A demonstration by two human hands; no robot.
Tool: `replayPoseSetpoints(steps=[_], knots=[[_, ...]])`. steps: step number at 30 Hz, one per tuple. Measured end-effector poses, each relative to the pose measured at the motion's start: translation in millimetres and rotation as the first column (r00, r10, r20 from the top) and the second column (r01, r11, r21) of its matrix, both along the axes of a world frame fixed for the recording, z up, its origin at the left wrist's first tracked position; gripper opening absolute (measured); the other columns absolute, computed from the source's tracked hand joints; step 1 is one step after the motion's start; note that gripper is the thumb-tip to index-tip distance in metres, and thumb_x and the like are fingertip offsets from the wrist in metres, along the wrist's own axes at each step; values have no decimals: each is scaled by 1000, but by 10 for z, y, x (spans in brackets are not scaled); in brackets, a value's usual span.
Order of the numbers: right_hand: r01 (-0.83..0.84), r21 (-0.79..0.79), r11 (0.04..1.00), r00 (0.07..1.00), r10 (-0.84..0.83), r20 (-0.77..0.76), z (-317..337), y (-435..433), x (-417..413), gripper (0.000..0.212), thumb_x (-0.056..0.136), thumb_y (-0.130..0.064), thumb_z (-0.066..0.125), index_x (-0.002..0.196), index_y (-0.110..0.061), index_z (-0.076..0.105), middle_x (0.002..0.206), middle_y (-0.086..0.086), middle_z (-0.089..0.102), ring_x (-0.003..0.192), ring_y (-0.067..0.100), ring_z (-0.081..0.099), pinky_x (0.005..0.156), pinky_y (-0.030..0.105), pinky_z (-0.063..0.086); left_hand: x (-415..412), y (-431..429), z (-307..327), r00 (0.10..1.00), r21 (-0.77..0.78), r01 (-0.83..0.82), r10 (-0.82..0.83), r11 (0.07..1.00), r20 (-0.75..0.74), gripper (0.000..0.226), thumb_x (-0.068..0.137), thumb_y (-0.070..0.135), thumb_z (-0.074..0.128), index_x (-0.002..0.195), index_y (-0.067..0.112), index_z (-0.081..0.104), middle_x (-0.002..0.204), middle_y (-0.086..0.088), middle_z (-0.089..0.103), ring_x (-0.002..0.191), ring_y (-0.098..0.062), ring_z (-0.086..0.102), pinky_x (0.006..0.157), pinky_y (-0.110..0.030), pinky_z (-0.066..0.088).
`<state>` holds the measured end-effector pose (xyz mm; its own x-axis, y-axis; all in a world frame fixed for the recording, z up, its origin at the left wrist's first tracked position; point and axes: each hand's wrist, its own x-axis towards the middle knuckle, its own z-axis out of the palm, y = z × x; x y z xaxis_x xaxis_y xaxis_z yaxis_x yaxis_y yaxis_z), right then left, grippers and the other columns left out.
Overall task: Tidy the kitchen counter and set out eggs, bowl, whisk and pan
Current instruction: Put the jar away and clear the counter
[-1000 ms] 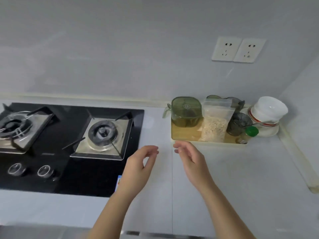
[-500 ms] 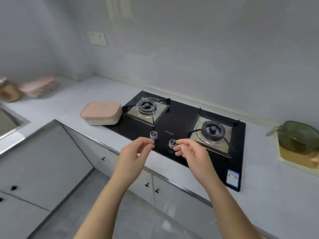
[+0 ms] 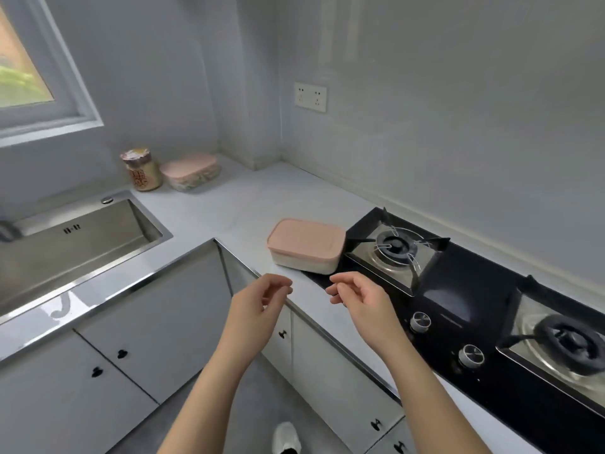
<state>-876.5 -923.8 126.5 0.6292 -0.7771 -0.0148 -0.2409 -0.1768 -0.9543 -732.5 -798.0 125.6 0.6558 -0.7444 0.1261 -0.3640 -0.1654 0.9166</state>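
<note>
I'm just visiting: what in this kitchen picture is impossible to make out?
All in the head view:
1. Nearer pink-lidded box: its opaque lid hides the contents.
2. Jar: label too blurred to read.
3. Grey shape, perhaps a tap: cut off by the left edge.
4. Right burner: cut off by the right edge.
5. Cupboards: shut doors hide the inside.

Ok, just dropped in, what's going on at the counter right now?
A person stands at the corner counter with both hands raised over its edge. The left hand and right hand are empty, fingers loosely curled, touching nothing. Just beyond them a pink-lidded box sits at the left end of the gas hob. A second pink-lidded box and a jar stand in the far corner by the sink. None of the things to be set out is in view.
</note>
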Motion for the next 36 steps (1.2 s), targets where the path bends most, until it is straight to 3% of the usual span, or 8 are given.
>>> replayPoseSetpoints(steps=[5,10,15,17,20,25,31,36], knots=[[-70,25,997,997,70,-11,-183,-464,1105,16,97,-18,50,103,-25,64,94,-8,70,87,4,65,83,20,50,987,-335,-131,999,14,-45,46,999,-19,21,93,15,57,89,33,67,86,19,70,85,0,65,76,-16,47],[-96,-28,995,993,94,-69,-167,-997,2138,19,95,-14,52,96,-29,64,96,-10,69,89,2,64,85,20,47,1910,-652,-244,989,43,-122,125,992,-75,22,93,15,56,88,34,67,86,13,72,87,-6,66,80,-24,51],[-35,-50,998,967,22,-253,-336,-1369,2619,20,96,-16,49,106,-23,64,109,-12,64,104,6,57,90,20,41,2437,-1119,-463,992,104,-22,35,994,-119,20,93,13,55,90,28,67,88,11,71,84,2,64,76,-18,48],[4,-106,994,928,-43,-369,-453,-1501,2653,24,96,-18,46,113,-24,62,120,-9,59,109,9,53,92,24,40,2599,-1369,-580,994,134,58,-45,989,-103,19,93,13,55,91,28,68,90,12,70,86,2,63,74,-13,45],[57,-283,957,782,-219,-583,-606,-1718,2599,31,96,-20,45,125,-21,57,136,-3,48,125,18,45,100,31,38,2775,-1731,-785,978,225,210,-203,951,-55,17,95,17,53,101,24,67,101,15,65,88,7,57,68,-4,40],[224,-275,935,652,-353,-671,-716,-1764,2567,37,95,-22,47,131,-18,52,141,0,45,132,18,38,104,31,34,3019,-2113,-988,920,308,390,-384,868,-80,19,95,19,51,108,24,64,113,12,59,89,6,55,67,-4,40],[114,-262,958,737,-259,-625,-717,-1786,3337,33,95,-21,46,127,-20,54,139,-3,45,125,16,45,102,31,37,3751,-2119,-1015,952,281,305,-279,910,-130,18,95,17,51,105,23,66,110,13,62,91,5,57,67,-6,40],[-139,-219,966,816,-14,-578,-731,-1839,4644,31,94,-23,49,125,-20,56,137,-4,46,126,16,45,105,28,34,4835,-1894,-917,999,253,44,-44,967,-8,16,92,12,56,100,19,68,104,7,65,83,1,58,67,-2,38]])
